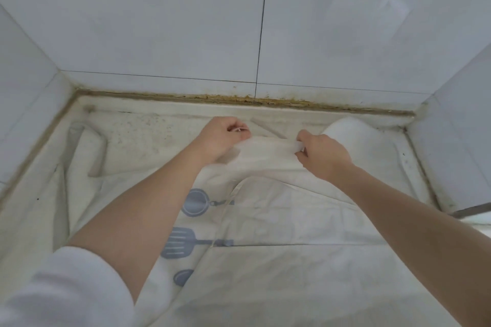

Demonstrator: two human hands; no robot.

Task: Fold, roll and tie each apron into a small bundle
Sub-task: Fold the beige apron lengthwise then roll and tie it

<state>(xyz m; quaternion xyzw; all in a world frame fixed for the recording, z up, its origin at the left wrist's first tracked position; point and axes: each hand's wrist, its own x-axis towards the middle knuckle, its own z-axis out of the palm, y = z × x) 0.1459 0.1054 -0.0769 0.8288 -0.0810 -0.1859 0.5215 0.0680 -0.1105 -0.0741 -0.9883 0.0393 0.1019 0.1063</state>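
A white apron with blue-grey kitchen-utensil prints lies spread over the counter, its right half folded over so the plain back shows. My left hand grips the apron's far top edge, with a thin white strap showing between the fingers. My right hand pinches the same top edge a little to the right. The cloth between both hands is lifted slightly off the counter. A white rolled bundle sits just behind my right hand.
The stained pale counter is enclosed by white tiled walls at the back, left and right. A grimy seam runs along the back edge. More white cloth lies folded at the left. A metal edge shows at the right.
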